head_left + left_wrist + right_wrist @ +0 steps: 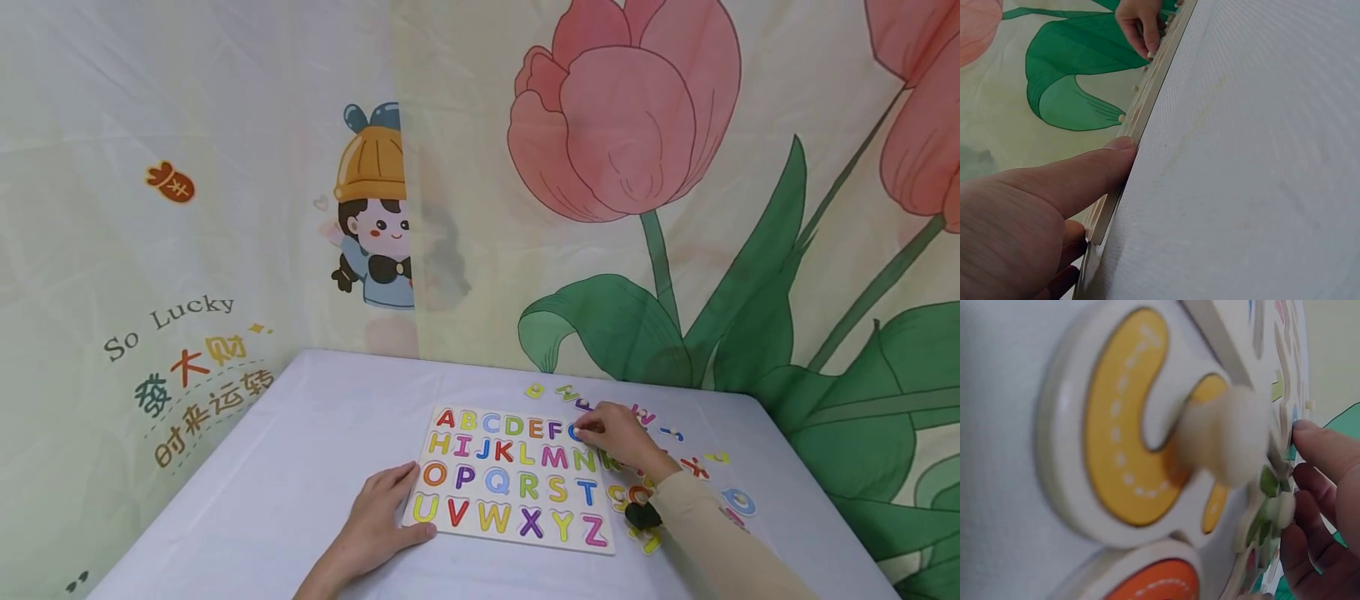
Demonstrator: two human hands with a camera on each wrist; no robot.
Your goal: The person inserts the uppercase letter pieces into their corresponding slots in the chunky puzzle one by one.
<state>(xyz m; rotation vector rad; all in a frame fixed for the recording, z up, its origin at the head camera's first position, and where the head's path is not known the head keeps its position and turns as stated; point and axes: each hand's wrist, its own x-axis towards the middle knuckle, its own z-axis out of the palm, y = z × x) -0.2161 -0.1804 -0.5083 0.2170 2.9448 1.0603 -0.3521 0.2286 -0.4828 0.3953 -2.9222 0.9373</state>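
Head view: two hands [375, 521] [617, 435], one alphabet board [512, 478].

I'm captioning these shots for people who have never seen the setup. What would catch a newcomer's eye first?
First, the alphabet puzzle board with its bright letters, lying in the middle of the white table. The right hand pinches a piece at the end of the board's top row, while the left hand rests on its near left corner. Behind, a big pink tulip fills the backdrop, and loose letters lie to the right of the board.

White table [262, 467], printed fabric backdrop [675, 275]
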